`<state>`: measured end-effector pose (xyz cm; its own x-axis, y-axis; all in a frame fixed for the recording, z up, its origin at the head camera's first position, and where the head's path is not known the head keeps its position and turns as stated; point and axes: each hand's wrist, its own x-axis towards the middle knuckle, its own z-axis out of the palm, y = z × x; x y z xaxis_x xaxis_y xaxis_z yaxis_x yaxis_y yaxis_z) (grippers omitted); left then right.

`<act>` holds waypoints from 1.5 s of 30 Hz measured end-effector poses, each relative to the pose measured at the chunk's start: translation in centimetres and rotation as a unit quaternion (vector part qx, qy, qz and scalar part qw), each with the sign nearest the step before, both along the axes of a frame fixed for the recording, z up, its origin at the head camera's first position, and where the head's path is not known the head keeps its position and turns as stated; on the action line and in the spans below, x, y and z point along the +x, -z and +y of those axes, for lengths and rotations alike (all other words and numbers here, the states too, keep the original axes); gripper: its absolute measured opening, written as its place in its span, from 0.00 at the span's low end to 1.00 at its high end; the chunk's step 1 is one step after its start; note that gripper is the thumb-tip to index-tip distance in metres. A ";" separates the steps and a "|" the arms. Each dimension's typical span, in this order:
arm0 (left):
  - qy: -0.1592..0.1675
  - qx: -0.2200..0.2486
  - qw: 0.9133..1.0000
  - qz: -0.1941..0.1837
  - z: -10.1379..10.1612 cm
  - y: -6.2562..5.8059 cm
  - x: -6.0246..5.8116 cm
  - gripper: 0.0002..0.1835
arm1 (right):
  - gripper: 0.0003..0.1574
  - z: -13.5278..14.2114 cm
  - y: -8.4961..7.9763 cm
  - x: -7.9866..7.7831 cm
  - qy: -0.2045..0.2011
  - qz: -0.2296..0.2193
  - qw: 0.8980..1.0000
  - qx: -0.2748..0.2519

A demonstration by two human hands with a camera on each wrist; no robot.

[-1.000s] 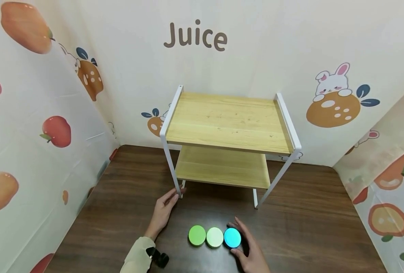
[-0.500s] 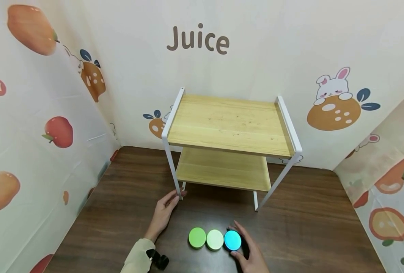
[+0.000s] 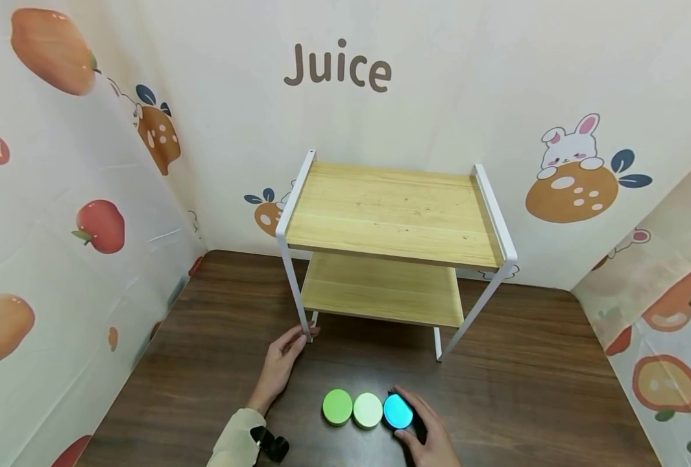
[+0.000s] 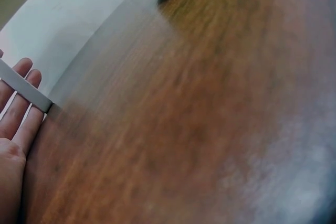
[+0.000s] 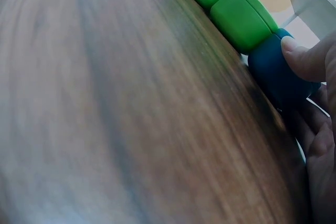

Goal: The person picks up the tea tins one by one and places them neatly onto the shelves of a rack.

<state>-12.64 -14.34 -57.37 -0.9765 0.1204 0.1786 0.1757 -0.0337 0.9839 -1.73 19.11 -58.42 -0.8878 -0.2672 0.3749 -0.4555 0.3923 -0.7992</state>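
Note:
Three small round lidded containers stand side by side in a row on the table: a green one [image 3: 337,407], a pale green one [image 3: 368,410] and a blue one [image 3: 398,411]. My right hand [image 3: 429,428] holds the blue container, thumb on its near side and fingers round its far side. In the right wrist view the thumb [image 5: 302,59] presses against the dark blue wall. My left hand [image 3: 281,363] holds the foot of the front left leg [image 3: 296,292] of a two-tier shelf [image 3: 392,214]. Its fingers [image 4: 21,111] lie behind that leg in the left wrist view.
The shelf has a white frame and light wood boards, with a lower board [image 3: 383,288] under the top one. Dark brown wooden table [image 3: 514,389] surrounds it. Behind and at both sides hang printed cloth walls [image 3: 438,84] with fruit and rabbits.
The head view has shifted slightly. My right index finger has come down closer against the blue container. The left hand, the shelf and the containers keep their places.

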 end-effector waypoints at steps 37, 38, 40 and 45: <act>0.004 -0.010 1.000 -0.010 -0.1 -0.4 0.0 0.21 | 0.46 -0.3 -0.6 0.0 -0.002 0.007 1.000 0.004; 0.004 -0.010 1.000 -0.011 -0.1 -0.4 0.1 0.21 | 0.46 -0.3 -0.6 0.0 -0.002 0.003 1.000 0.006; 0.004 -0.010 1.000 -0.013 -0.2 -0.4 0.1 0.21 | 0.45 -0.3 -0.6 0.0 -0.002 -0.004 1.000 0.009; 0.002 -0.012 1.000 -0.018 -0.2 -0.4 0.1 0.21 | 0.46 -0.2 -0.4 0.0 0.000 0.000 1.000 0.012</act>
<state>-12.53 -14.51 -56.97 -0.9817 0.1291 0.1402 0.1399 -0.0111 0.9901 -1.74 18.87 -58.00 -0.8878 -0.2758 0.3684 -0.4554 0.4114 -0.7895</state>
